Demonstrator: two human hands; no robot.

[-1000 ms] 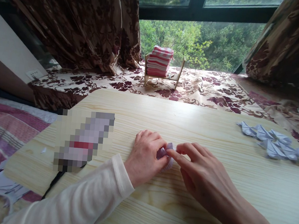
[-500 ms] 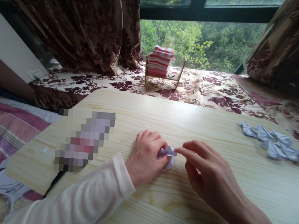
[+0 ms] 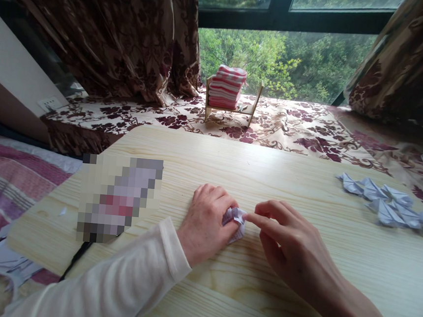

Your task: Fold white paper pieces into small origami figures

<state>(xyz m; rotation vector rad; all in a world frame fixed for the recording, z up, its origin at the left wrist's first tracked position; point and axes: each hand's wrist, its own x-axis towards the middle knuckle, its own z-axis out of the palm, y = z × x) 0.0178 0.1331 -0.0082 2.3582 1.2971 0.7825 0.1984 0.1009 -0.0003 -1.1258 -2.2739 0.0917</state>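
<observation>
A small piece of folded white paper [image 3: 237, 232] with faint printed lines lies on the wooden table, part of it hidden under my fingers. My left hand [image 3: 208, 222] is closed over its left side, thumb pressing from the near side. From the right, my right hand [image 3: 293, 239] reaches in with the index finger stretched out, its tip touching a raised flap of the paper. Its thumb hangs apart from the fingers, and the other fingers are loosely bent with nothing visible in them.
Several folded paper pieces [image 3: 392, 204] sit in rows at the table's right. A blurred-out object [image 3: 118, 204] with a black strap lies left, near a paper scrap [image 3: 62, 211]. Loose paper [image 3: 10, 259] is below the left edge. Striped cloths [image 3: 225, 88] stack on a small stand.
My right index finger has moved slightly left, and the paper flap is pushed left and lower. My left hand stays in place.
</observation>
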